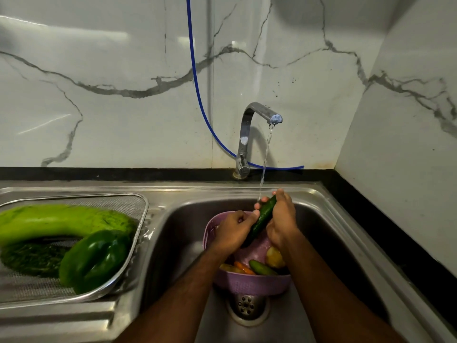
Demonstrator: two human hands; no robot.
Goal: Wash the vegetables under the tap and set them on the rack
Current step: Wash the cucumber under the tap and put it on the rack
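We grip cucumber [263, 219] with both hands, left hand [233, 231] low, right hand [282, 219] high, under tap [259, 115] stream, above purple basket [252, 283] in sink [188, 219]. Rack [138, 219] holds gourd [49, 221], pepper [94, 258].

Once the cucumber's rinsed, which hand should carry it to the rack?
Left hand, probably. It already grips the cucumber, and the rack sits on its side of the sink; the right hand would have to cross over.

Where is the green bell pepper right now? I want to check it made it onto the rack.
In the head view it lies at lower left on the mesh rack, its upper end against the long pale green gourd, left of the sink basin.
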